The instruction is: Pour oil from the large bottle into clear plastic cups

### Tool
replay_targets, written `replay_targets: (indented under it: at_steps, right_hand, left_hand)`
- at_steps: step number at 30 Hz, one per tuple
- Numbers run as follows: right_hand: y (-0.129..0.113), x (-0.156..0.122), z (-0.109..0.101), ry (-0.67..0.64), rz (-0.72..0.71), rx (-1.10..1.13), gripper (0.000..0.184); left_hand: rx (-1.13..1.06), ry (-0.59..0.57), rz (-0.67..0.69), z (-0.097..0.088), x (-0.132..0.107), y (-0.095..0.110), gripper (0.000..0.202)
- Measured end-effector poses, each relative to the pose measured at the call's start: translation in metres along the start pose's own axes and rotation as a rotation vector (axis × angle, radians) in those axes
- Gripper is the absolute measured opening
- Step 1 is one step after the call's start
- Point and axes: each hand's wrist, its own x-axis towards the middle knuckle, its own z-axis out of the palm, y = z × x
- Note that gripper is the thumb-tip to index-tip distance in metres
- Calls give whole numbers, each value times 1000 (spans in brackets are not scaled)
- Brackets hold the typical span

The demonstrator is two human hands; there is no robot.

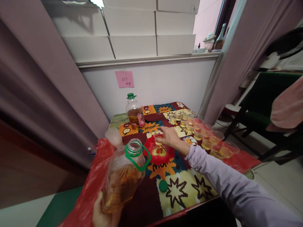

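Note:
My left hand [103, 214] grips the base of a large clear bottle [123, 176] of amber liquid, uncapped, with a green handle ring at its neck and tilted toward the table. Its green cap [163, 185] lies on the patterned tablecloth [187, 189]. My right hand [169, 136] reaches forward and pinches a small clear cup [158, 136] held over a red scalloped dish [159, 152]. A row of several small plastic cups [205, 137] with amber liquid stands to the right of that hand.
A second bottle [134, 113] with a green cap and pink label stands at the table's far side. A stack of empty cups [114, 136] sits at the left by red plastic sheeting [92, 186]. A dark chair [267, 104] stands at the right, curtains on both sides.

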Motion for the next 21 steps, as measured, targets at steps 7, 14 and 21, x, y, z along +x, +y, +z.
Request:
replay_targets:
  at_steps: [7,14,21]
  right_hand:
    - [64,29,-18,229,52,-32,69]
    - [126,41,-2,224,124,-135,63]
    - [151,41,21,244,173,-187,57]
  left_hand:
    - [16,8,-9,-1,1,-1,31]
    - [27,19,18,-4,1,0,28]
    - [16,59,-53,-1,-2,1,37]
